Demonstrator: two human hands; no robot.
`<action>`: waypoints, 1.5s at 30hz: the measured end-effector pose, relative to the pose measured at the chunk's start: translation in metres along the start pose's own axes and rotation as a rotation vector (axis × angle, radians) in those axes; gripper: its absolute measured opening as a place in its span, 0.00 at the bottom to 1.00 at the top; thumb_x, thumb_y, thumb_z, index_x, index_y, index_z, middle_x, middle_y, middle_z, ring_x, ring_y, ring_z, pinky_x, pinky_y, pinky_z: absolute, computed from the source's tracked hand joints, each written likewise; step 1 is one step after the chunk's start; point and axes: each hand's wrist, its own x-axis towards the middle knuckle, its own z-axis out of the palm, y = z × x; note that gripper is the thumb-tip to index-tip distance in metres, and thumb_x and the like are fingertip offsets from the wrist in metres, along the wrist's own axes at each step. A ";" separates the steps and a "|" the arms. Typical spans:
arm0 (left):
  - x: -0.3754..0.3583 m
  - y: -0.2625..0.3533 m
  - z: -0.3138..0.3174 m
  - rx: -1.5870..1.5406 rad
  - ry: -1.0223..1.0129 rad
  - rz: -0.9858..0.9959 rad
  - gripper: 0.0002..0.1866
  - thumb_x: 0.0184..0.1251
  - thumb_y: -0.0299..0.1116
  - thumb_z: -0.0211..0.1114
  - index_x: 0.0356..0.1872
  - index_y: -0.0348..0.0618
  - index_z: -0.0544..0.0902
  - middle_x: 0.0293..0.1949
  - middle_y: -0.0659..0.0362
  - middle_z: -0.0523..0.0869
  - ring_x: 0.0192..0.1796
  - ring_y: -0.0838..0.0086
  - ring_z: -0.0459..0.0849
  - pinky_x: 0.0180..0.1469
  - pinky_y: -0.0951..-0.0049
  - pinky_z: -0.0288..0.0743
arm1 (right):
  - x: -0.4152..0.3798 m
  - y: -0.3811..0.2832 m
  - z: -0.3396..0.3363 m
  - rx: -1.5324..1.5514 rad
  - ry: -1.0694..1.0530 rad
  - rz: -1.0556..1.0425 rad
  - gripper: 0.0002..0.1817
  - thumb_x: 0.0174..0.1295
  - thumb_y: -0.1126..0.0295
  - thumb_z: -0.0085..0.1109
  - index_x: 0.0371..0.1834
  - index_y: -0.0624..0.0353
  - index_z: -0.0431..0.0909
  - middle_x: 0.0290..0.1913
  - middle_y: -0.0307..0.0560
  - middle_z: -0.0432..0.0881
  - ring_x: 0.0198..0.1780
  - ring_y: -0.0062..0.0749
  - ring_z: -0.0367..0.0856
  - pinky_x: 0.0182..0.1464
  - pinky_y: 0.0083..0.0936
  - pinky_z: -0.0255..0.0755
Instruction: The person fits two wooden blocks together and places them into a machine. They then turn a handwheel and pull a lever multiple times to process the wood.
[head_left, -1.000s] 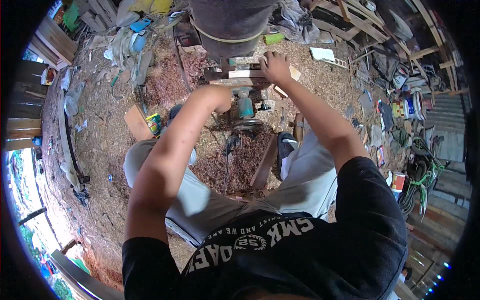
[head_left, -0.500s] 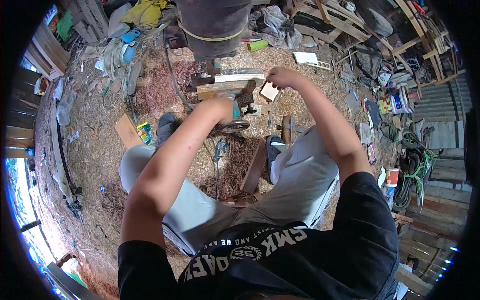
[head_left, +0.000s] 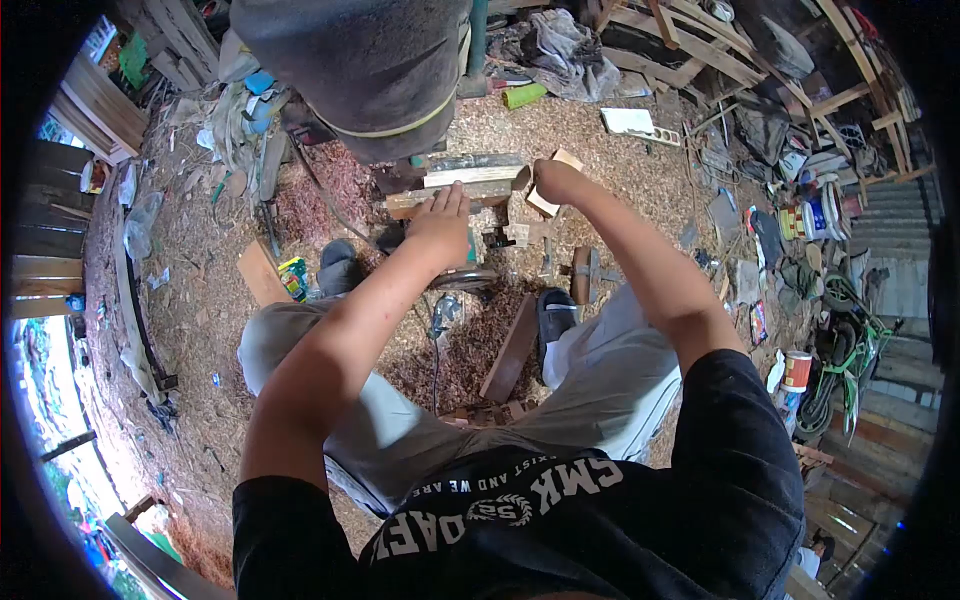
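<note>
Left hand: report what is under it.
Under the fingers of the left hand runs a wooden beam, showing on both sides. Whatever lies beneath the palm is covered and cannot be made out.

A green two-wheeler (head_left: 848, 345) stands toward three o'clock, near a red-and-white tub (head_left: 796, 371); clear plastic (head_left: 142, 228) lies toward nine, crumpled sheeting (head_left: 570, 60) toward twelve.

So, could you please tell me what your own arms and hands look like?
My left hand and right hand are bare, with no gloves or watch showing. Both forearms are uncovered below the short black sleeves of a T-shirt with white lettering.
</note>
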 end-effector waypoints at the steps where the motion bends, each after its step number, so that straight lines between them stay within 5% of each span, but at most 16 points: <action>1: 0.007 0.000 0.004 0.000 -0.008 -0.008 0.44 0.75 0.43 0.60 0.82 0.30 0.49 0.85 0.43 0.44 0.86 0.54 0.46 0.85 0.58 0.45 | 0.005 0.003 0.003 0.007 -0.005 -0.008 0.14 0.62 0.73 0.52 0.46 0.68 0.82 0.46 0.68 0.87 0.51 0.61 0.87 0.54 0.47 0.79; 8: 0.031 0.009 0.005 0.085 -0.067 0.011 0.45 0.77 0.45 0.58 0.83 0.31 0.47 0.85 0.44 0.43 0.87 0.56 0.45 0.85 0.59 0.44 | 0.019 0.062 0.023 -0.061 -0.077 0.125 0.18 0.60 0.73 0.53 0.52 0.69 0.80 0.48 0.67 0.87 0.52 0.61 0.86 0.56 0.48 0.79; 11: 0.038 0.009 0.006 0.006 -0.102 0.000 0.45 0.76 0.46 0.58 0.83 0.32 0.46 0.86 0.45 0.43 0.87 0.58 0.44 0.85 0.59 0.43 | 0.017 0.018 0.035 0.005 -0.093 -0.109 0.15 0.61 0.73 0.53 0.49 0.68 0.79 0.46 0.67 0.87 0.51 0.61 0.86 0.54 0.49 0.79; 21: 0.033 0.011 -0.017 0.040 -0.221 -0.003 0.45 0.76 0.48 0.56 0.84 0.34 0.47 0.86 0.48 0.43 0.87 0.59 0.45 0.86 0.60 0.43 | 0.020 0.007 0.018 0.101 -0.151 -0.165 0.15 0.61 0.77 0.54 0.51 0.67 0.79 0.48 0.68 0.86 0.53 0.60 0.86 0.54 0.47 0.79; 29: 0.039 0.012 -0.011 0.027 -0.204 -0.031 0.44 0.76 0.48 0.55 0.83 0.33 0.48 0.86 0.48 0.44 0.87 0.59 0.46 0.85 0.60 0.43 | 0.038 0.017 0.014 0.152 -0.322 -0.178 0.19 0.58 0.70 0.59 0.52 0.65 0.82 0.47 0.60 0.88 0.51 0.53 0.87 0.52 0.41 0.79; 35: 0.041 0.010 -0.004 0.040 -0.182 -0.018 0.44 0.75 0.46 0.56 0.83 0.34 0.49 0.86 0.48 0.43 0.87 0.59 0.46 0.85 0.59 0.42 | 0.030 -0.001 -0.020 0.038 -0.259 -0.142 0.17 0.58 0.64 0.62 0.48 0.60 0.87 0.42 0.62 0.88 0.46 0.56 0.88 0.50 0.44 0.80; 37: 0.038 0.011 -0.004 0.046 -0.175 -0.018 0.44 0.75 0.46 0.56 0.83 0.34 0.49 0.86 0.48 0.43 0.87 0.59 0.46 0.85 0.59 0.42 | 0.034 0.003 -0.023 -0.014 -0.122 -0.116 0.18 0.58 0.59 0.67 0.47 0.57 0.87 0.42 0.60 0.88 0.44 0.57 0.87 0.49 0.45 0.80; 38: 0.037 0.011 -0.004 0.051 -0.169 -0.019 0.44 0.75 0.46 0.56 0.83 0.35 0.48 0.86 0.48 0.43 0.87 0.60 0.46 0.85 0.59 0.42 | 0.032 0.003 -0.019 0.023 0.032 -0.197 0.16 0.59 0.57 0.69 0.38 0.60 0.85 0.33 0.55 0.87 0.38 0.52 0.86 0.40 0.45 0.77; 45: 0.030 0.016 -0.008 0.027 -0.100 -0.003 0.44 0.75 0.45 0.57 0.83 0.33 0.50 0.85 0.44 0.44 0.86 0.56 0.46 0.85 0.58 0.43 | 0.014 -0.020 -0.024 0.082 0.161 -0.351 0.14 0.56 0.64 0.72 0.42 0.55 0.82 0.40 0.50 0.87 0.45 0.51 0.87 0.47 0.44 0.80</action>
